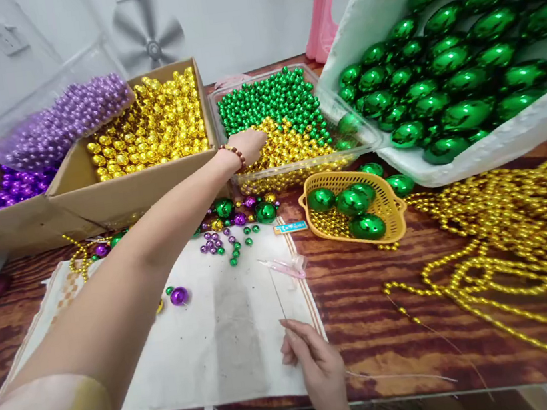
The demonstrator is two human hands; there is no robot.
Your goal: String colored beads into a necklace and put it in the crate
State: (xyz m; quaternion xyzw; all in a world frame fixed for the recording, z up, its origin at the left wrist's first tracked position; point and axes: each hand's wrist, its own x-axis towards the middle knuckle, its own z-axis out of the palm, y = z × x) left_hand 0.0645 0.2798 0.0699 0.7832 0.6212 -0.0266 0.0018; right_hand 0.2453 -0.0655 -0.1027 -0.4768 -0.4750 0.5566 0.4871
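My left hand (251, 144) reaches across the table into a clear plastic tub (370, 135), at the edge of the small gold beads (290, 139). Its fingertips are hidden, so their grip does not show. Small green beads (266, 95) fill the back of that tub. Low over the white cloth (188, 364), my right hand (313, 354) pinches a long thin needle (277, 292) that points up and away. Pale thread (401, 374) trails to the right from behind this hand. Purple and green beads (232, 241) lie loose on the cloth, with a larger purple ball (179, 296) to their left.
Cardboard boxes hold gold balls (156, 123) and purple beads (7, 193). A yellow basket (396, 216) contains green balls; a foam box (431, 177) of large green balls leans behind it. Gold bead strands (510, 241) cover the right side. A pink-handled pointed tool (286, 268) rests on the cloth.
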